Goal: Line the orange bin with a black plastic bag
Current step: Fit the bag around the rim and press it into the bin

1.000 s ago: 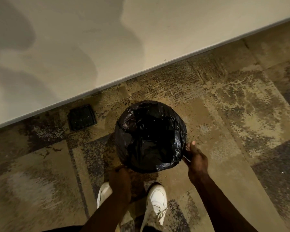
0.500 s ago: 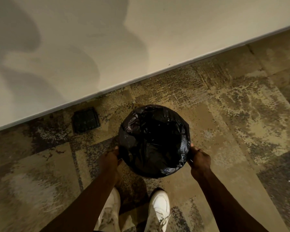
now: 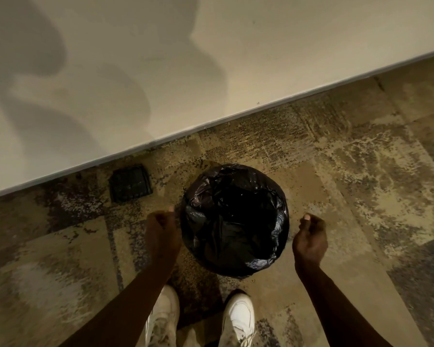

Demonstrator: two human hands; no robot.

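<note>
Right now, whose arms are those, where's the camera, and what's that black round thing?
The camera sits on a person's head and looks down, so you see their own arms and white shoes. The black round thing is a plastic bag pulled over a bin; the bin itself is hidden under it. It stands on patchy carpet near a wall. The right hand is curled, holding nothing, apart from the bag. The left hand is blurry beside the bag; I can't tell if it touches.

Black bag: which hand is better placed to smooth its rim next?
Left, likely. The left hand sits right beside the edge of the black bag; the right hand stands apart from it, carpet showing between. Both hold nothing.
</note>
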